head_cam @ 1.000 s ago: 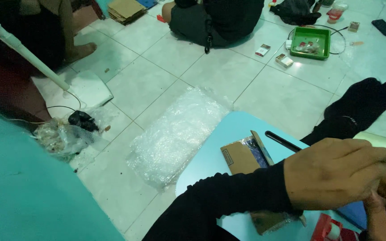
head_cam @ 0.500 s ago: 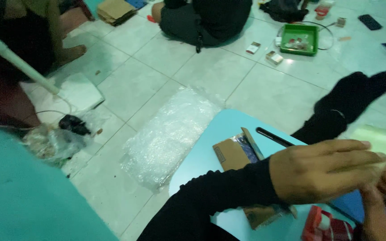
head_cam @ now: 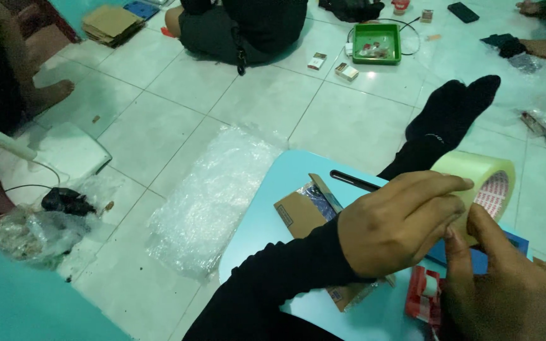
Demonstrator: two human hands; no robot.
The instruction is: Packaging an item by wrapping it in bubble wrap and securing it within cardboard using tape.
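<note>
Pale floor, blue table, black clothes

The tape roll at right is yellowish-clear with a red-and-white core; the table under it is light blue. The sleeve and the sock are black. The box at centre is brown, the tray at top green, the bubble wrap clear and dotted, and the floor tiles off-white with dark joints.

pale tiled floor under dim bluish light, low light-blue table on it.
</note>
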